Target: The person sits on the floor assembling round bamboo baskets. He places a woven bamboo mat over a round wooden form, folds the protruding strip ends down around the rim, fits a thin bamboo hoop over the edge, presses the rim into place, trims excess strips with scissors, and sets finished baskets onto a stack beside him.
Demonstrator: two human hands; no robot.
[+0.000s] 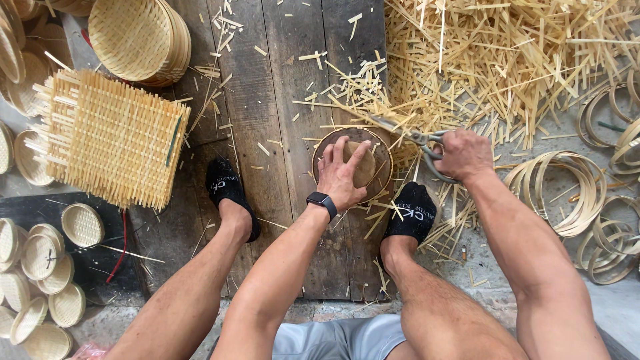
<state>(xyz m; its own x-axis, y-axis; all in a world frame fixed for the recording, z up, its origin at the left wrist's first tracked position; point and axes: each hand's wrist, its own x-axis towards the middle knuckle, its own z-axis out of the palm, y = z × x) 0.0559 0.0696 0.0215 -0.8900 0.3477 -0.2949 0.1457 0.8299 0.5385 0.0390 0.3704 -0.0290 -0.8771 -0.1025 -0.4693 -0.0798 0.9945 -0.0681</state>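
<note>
both hands are busy on the old wooden board (280, 80). left hand (341, 175) lies flat with fingers spread, pressing a round wooden block down on a small round woven mat (382, 160). right hand (465, 155) is curled tight around the handles of the metal scissors (417, 139), and the blades point at the mat's edge, where bamboo sticks poke out. it looks like the trimming step, snipping loose ends around the circle. the next snip would need the mat held still and the blades kept close to the block's rim. cut bamboo bits (493, 60) lie piled just behind. square woven mats (110, 137) sit stacked to the left.
</note>
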